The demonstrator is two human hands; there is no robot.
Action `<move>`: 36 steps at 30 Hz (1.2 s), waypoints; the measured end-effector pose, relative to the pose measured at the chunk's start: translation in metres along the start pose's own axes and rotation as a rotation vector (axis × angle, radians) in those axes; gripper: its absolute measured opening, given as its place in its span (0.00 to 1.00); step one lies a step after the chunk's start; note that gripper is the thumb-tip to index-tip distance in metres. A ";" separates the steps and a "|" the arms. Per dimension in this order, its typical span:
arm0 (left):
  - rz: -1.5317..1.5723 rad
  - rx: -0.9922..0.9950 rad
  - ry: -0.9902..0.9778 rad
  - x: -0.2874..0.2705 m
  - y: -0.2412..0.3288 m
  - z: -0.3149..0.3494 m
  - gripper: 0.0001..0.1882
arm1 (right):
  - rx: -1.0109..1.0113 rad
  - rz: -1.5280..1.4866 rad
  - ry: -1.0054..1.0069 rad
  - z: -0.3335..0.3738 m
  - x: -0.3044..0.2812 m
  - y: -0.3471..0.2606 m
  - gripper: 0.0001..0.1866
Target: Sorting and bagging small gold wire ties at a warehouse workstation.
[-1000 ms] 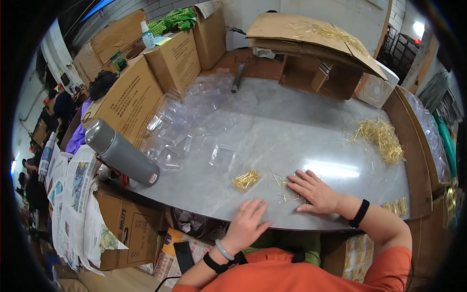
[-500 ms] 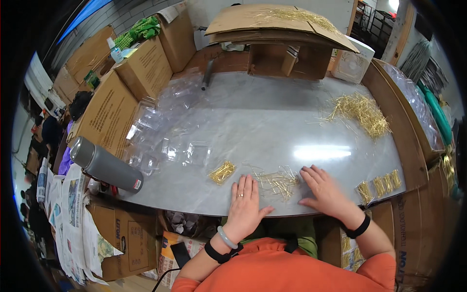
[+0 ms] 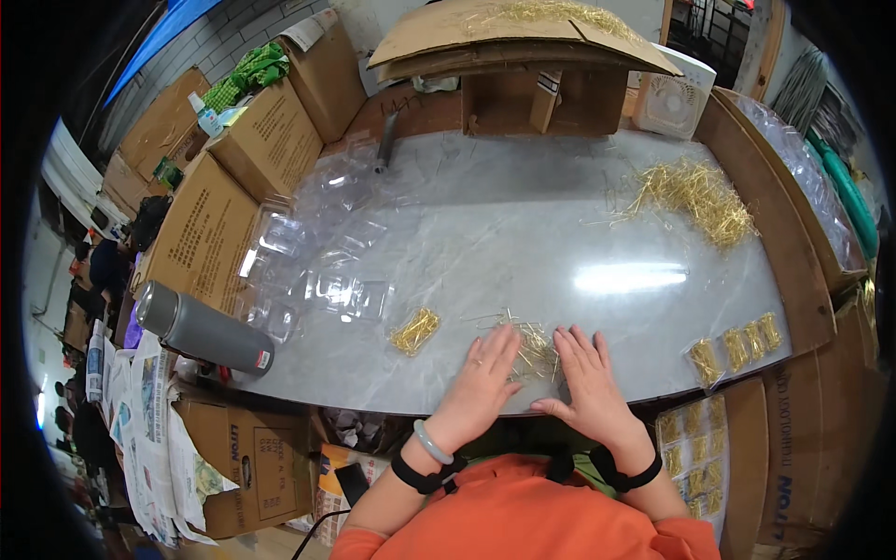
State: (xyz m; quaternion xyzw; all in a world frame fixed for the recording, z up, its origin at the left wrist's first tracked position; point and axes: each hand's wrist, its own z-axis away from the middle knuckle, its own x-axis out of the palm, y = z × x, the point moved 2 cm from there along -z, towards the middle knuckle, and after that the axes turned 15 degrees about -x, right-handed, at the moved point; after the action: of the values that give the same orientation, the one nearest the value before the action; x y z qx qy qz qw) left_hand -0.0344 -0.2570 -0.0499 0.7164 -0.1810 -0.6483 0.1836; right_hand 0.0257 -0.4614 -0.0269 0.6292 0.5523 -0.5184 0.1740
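several gold bundles (image 3: 735,348) sat ready-packed right of our right hand (image 3: 588,383), loose gold pins (image 3: 536,351) lay between it and our left hand (image 3: 478,379), both flattened and gripping nothing, and an unbundled gold heap (image 3: 695,201) lay beyond.

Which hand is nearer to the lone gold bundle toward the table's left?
Left. The left hand is right of the gold bundle, apart from it; the right hand is farther right, past the loose gold pieces.
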 end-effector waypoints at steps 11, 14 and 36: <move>-0.126 -0.170 -0.036 -0.017 -0.003 -0.021 0.50 | -0.044 -0.116 -0.129 0.000 -0.027 0.031 0.42; -0.068 -0.033 -0.060 -0.015 0.006 -0.021 0.54 | -0.033 -0.035 -0.056 -0.010 -0.018 0.019 0.40; -0.050 0.031 0.086 0.004 0.015 -0.007 0.38 | -0.042 -0.078 0.046 -0.004 -0.004 0.009 0.32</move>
State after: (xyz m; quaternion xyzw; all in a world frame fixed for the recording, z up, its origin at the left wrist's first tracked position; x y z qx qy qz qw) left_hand -0.0272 -0.2721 -0.0449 0.7507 -0.1652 -0.6183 0.1638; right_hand 0.0361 -0.4629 -0.0252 0.6152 0.5912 -0.4983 0.1541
